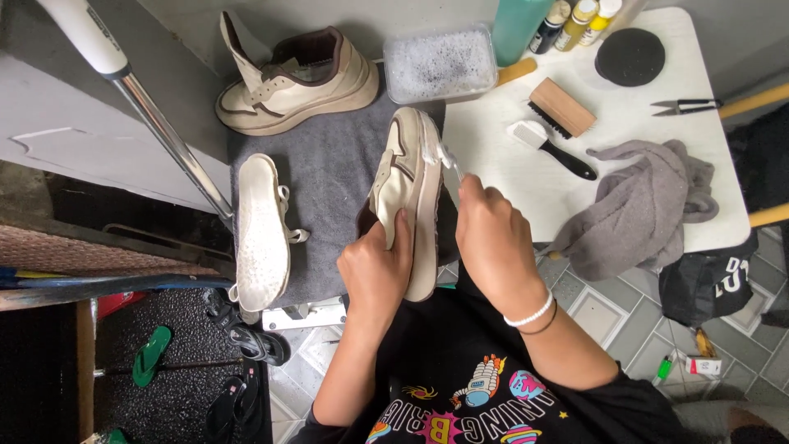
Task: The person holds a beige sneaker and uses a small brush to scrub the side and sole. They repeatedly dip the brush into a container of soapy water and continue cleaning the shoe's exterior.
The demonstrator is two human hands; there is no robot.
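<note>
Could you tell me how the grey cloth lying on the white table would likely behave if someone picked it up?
The grey cloth lies crumpled in soft folds, so it would probably hang limp. It looks light for its bulk. One fold droops over the white table edge, so a push might slide it off.

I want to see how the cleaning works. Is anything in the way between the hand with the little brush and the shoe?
Nothing visible. The right hand holds a small brush whose tip is right at the foamy sole edge of the cream shoe, which the left hand grips.

cream sneaker (408, 185), grey towel (329, 173)
</note>
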